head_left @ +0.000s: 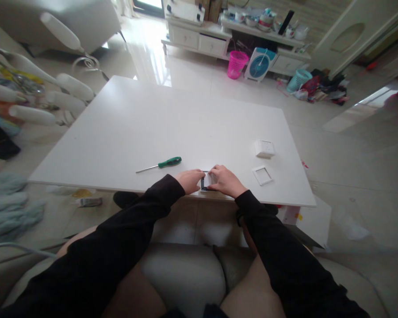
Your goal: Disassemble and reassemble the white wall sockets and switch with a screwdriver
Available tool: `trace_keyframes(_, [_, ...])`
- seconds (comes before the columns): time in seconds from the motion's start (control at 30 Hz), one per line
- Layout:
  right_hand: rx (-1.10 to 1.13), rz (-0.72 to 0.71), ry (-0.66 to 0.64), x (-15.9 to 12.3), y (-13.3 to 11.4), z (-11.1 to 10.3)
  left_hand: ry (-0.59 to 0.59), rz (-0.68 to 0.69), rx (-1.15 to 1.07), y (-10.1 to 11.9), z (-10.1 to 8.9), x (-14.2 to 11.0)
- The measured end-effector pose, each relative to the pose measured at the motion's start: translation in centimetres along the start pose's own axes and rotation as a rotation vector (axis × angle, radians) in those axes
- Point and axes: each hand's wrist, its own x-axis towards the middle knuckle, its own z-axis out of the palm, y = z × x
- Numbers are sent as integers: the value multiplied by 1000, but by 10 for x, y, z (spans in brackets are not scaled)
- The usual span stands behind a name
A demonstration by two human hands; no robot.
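Note:
At the table's near edge, my left hand [190, 180] and my right hand [228, 181] grip opposite sides of a small square panel [206, 180]. It is white with a dark edge on its left and lower sides and looks like part of a wall switch or socket; my fingers cover much of it. Left of my hands lies a screwdriver [170, 162] with a green handle, its shaft pointing left. To the right, a thin white square frame [267, 180] lies flat. Behind that frame stands a white block [264, 149] resembling wall sockets, with small dark marks on top.
The white table [172, 119] extends away from me, its near edge just below my hands. Beyond it on the floor stand a pink basket [236, 66] and a blue fan [260, 64] by a white cabinet [199, 42]. A chair [63, 33] is at the far left.

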Motion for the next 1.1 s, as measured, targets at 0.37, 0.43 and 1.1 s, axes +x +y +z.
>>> trace_keyframes(0.37, [-40, -10, -1, 0, -4, -1, -5, 3, -11, -3, 2, 0])
trace_keyframes(0.43, [-36, -14, -6, 1, -3, 0, -2, -4, -9, -2, 1, -1])
trace_keyframes(1.1, [14, 67, 11, 2, -4, 2, 6, 13, 3, -3, 5, 2])
